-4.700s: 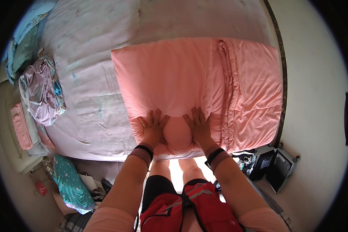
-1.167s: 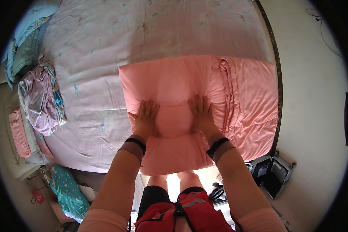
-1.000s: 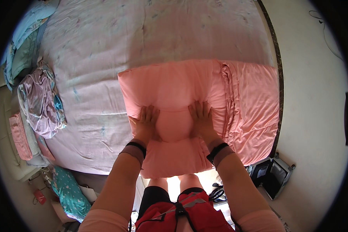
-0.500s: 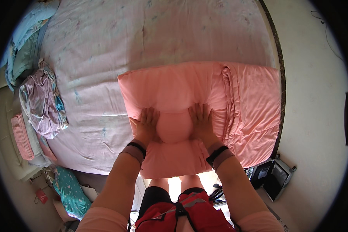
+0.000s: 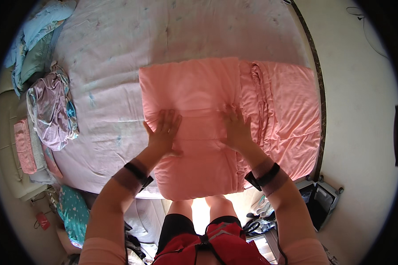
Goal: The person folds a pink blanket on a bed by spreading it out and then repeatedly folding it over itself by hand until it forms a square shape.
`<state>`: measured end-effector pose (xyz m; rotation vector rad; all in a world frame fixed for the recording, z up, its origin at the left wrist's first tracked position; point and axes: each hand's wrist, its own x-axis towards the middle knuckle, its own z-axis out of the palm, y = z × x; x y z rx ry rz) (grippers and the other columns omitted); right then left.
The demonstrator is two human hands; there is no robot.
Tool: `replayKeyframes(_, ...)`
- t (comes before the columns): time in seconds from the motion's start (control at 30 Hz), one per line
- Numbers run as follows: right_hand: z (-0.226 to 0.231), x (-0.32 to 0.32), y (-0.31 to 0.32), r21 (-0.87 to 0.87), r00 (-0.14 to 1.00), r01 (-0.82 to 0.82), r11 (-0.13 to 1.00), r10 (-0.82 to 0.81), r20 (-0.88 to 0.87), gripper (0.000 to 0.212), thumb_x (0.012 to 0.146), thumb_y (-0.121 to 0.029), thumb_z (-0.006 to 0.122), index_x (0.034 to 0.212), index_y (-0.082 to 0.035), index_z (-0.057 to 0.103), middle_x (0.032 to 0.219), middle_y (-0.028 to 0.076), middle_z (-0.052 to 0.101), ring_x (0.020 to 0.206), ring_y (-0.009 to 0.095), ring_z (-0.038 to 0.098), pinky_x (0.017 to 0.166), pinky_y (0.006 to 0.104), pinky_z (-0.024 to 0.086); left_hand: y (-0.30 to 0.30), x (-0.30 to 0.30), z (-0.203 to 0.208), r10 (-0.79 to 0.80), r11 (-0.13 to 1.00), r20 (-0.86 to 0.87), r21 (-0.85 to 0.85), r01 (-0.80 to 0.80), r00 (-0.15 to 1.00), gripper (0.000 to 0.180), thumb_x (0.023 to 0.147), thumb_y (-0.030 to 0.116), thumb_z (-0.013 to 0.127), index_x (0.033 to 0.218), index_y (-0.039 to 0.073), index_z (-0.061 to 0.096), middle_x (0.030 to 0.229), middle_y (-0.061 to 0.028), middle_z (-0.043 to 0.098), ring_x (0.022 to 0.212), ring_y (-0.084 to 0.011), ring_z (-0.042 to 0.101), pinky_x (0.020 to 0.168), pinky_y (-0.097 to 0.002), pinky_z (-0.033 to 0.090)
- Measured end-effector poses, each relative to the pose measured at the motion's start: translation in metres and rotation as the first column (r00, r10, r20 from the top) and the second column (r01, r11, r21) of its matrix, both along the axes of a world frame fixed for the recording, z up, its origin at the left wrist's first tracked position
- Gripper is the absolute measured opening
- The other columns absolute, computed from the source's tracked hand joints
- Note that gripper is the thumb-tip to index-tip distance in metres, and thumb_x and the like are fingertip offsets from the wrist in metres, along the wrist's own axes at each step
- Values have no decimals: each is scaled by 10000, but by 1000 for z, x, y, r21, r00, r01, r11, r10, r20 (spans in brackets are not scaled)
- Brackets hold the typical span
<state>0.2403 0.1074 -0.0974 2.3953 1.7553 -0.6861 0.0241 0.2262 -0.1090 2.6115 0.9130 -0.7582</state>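
A pink quilt (image 5: 194, 172), folded into a thick pad, lies across the near edge of the bed. Its right part, beyond a bunched ridge, spreads flatter and more wrinkled toward the bed's right edge. My left hand (image 5: 162, 132) rests on the quilt's left side, fingers spread and pointing away from me. On the right side of the folded pad, just left of the ridge, lies my right hand (image 5: 237, 131), also with its fingers apart. Neither hand grips the fabric. A dark band circles each wrist.
The bed (image 5: 106, 92) has a pale floral sheet. Crumpled lilac bedding (image 5: 53, 110) and blue bedding (image 5: 42, 26) lie at left, beside a padded cream headboard (image 5: 6, 132). A teal patterned bag or cushion (image 5: 73, 214) is at lower left; an open case (image 5: 323, 201) stands at lower right.
The deep dent between my hands has flattened out, and the quilt lies smoother. My hands have eased up off their hard press, and my elbows have moved outward.
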Motion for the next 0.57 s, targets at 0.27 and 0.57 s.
replayKeyframes(0.27, 9, 2, 101, 384, 954, -241, 891, 144, 265, 922, 529, -274, 736, 1330, -201, 284, 1385, 153, 222, 1281, 367, 170, 965, 599, 176, 73, 50, 12, -50, 963, 238, 268, -16, 970, 1241, 428, 526, 756, 1382, 122, 73, 1425, -172, 47, 1318, -351, -20, 994, -580, 59)
replayKeyframes(0.57, -23, 47, 82, -83, 998, 59, 995, -57, 31, 1226, 426, -300, 823, 1383, -233, 61, 1445, 109, -6, 1320, 329, 45, 987, 591, 142, 91, 21, -21, 224, 971, 83, 61, -229, 971, 1262, 429, 529, 768, 1386, 166, 30, 1439, -135, -17, 1322, -336, -41, 1020, -538, 42)
